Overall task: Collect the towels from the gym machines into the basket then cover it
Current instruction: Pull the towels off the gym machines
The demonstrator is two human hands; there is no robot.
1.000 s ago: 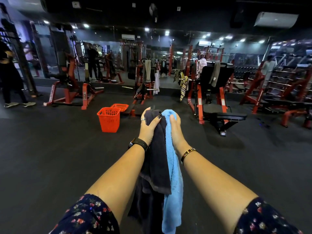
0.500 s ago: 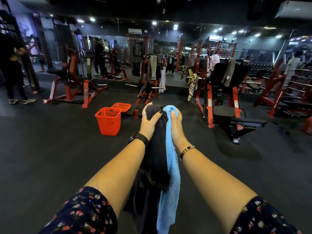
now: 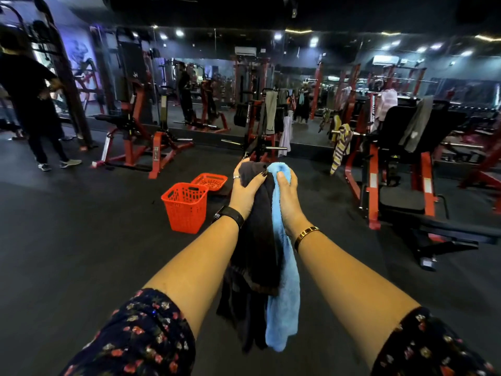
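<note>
Head cam looks out over both arms, stretched forward above the dark gym floor. Left hand has its fingers wrapped over the top of a black towel, proper grip, thumb side facing the camera. Right hand is curled around a light blue towel, thumb pressed on top of the bunched end. Both towels hang straight down between the forearms, touching each other side by side, black on the left, blue on the right.

The red plastic basket sits upright on the floor just left of the left hand and a bit farther away. Can't see whether anything's inside it. Its flat red lid lies on the floor right behind it, on the far right side.

More towels are on the machines farther back:
- a grey-brown towel hanging on the centre machine, with a white towel lower down beside it
- a yellow striped towel dangling off a bar to the right
- a grey towel draped over the backrest of the red and black bench machine at right, and a pale pink towel just left of it

Someone in dark clothes stands far left by a rack.
</note>
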